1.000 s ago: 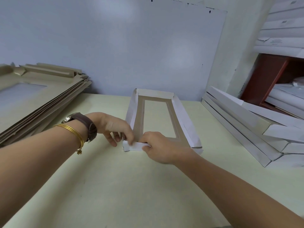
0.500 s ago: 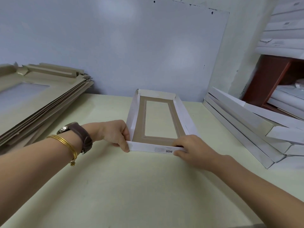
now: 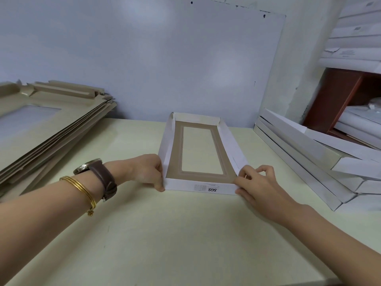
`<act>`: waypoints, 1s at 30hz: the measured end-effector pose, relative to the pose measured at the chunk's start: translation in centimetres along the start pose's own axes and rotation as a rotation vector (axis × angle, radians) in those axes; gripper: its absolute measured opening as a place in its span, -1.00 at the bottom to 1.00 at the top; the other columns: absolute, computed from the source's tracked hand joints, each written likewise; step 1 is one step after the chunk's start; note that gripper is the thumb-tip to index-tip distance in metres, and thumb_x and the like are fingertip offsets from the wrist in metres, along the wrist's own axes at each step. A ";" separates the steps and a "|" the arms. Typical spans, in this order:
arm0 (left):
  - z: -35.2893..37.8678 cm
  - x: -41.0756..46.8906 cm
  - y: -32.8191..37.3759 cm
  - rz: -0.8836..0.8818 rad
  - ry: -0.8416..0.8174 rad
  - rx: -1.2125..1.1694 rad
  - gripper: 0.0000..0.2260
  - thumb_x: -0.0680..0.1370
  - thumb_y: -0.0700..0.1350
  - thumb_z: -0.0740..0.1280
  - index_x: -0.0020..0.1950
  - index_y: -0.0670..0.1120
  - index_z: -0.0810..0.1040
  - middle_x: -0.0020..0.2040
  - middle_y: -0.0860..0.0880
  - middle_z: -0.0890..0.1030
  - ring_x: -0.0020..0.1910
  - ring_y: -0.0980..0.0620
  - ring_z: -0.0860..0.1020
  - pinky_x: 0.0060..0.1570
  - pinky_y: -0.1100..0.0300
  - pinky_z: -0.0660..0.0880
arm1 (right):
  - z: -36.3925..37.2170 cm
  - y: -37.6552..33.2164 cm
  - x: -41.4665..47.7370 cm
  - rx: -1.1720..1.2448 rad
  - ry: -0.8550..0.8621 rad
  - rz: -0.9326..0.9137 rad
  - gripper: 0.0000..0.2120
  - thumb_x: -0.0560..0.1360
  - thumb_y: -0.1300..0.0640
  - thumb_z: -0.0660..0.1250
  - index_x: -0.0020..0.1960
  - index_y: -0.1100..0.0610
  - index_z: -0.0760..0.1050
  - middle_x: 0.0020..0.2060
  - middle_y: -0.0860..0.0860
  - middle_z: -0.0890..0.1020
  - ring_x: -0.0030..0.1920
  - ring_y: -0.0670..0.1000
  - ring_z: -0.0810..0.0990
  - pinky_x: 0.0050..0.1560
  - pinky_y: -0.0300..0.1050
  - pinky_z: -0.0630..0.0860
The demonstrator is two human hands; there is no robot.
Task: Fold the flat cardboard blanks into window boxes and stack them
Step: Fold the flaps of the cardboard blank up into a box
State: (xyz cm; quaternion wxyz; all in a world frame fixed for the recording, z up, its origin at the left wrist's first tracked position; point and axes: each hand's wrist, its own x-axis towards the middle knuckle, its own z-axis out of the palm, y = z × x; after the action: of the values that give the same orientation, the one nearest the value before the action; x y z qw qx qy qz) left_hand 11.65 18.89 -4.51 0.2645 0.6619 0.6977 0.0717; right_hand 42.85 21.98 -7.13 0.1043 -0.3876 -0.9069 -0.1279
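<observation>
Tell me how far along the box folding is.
Done: a stack of folded boxes lies at the right. In hand: one box sits on the table with all four walls up, and the left hand and right hand pinch its near corners. Left: adding it to the stack, then folding the pile of flat blanks at the left.

One camera is sitting on the person's head. It is looking forward and down over the table (image 3: 185, 244), toward the far wall (image 3: 144, 58). Both arms are reaching in from the near edge, the left hand (image 3: 147, 172) on the left and the right hand (image 3: 257, 184) on the right. The camera is looking from near, with the box (image 3: 181, 185) in the middle of the view. Its wide lens is bending the edges and is taking in the flat pile (image 3: 51, 129) far left and the white stack (image 3: 309, 162) far right.
</observation>
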 end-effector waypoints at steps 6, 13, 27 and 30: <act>0.2 -0.3 0.2 0.000 0.014 0.012 -0.87 0.38 -0.17 0.47 -0.30 -0.11 0.53 -0.39 0.05 0.44 -0.39 0.08 0.40 -0.34 0.28 0.32 | 0.1 0.5 0.1 0.190 0.000 0.048 -0.87 0.55 0.08 0.32 -0.12 0.13 0.55 -0.13 -0.07 0.41 -0.15 0.01 0.44 0.01 -0.20 0.28; -0.5 -1.1 0.2 -0.062 -0.058 -0.333 -0.64 0.22 -0.03 0.39 -0.07 -0.10 0.41 -0.14 -0.10 0.51 -0.26 -0.05 0.47 -0.25 0.16 0.46 | 0.2 1.3 0.8 0.565 0.157 0.565 -0.76 0.58 -0.08 0.20 0.08 0.05 0.52 0.02 -0.06 0.42 -0.06 -0.06 0.48 0.02 -0.14 0.40; 1.1 1.0 0.6 -0.208 0.295 -0.374 -0.88 0.56 -0.31 0.08 0.01 -0.25 0.39 -0.05 -0.19 0.45 -0.13 -0.15 0.46 -0.14 0.08 0.41 | -0.4 0.8 3.3 0.929 -0.124 0.977 -0.93 0.50 0.29 0.19 -0.16 0.24 0.40 -0.15 0.14 0.50 -0.31 0.14 0.53 -0.23 0.02 0.62; 1.3 0.9 0.8 -0.180 0.315 -0.459 -0.87 0.55 -0.30 0.06 -0.08 -0.28 0.39 -0.05 -0.25 0.49 -0.09 -0.23 0.52 -0.05 -0.03 0.49 | -0.8 0.7 3.5 1.303 -0.043 1.102 -0.83 0.51 0.33 0.15 0.07 0.34 0.41 0.00 0.27 0.57 -0.29 0.20 0.69 -0.24 0.08 0.67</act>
State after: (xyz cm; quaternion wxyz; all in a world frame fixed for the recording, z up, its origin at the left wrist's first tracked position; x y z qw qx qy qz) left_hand 12.99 19.49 -5.48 0.3011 0.5009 0.7515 0.3060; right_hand 41.08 24.52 -5.24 0.3367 -0.6384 -0.4830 0.4958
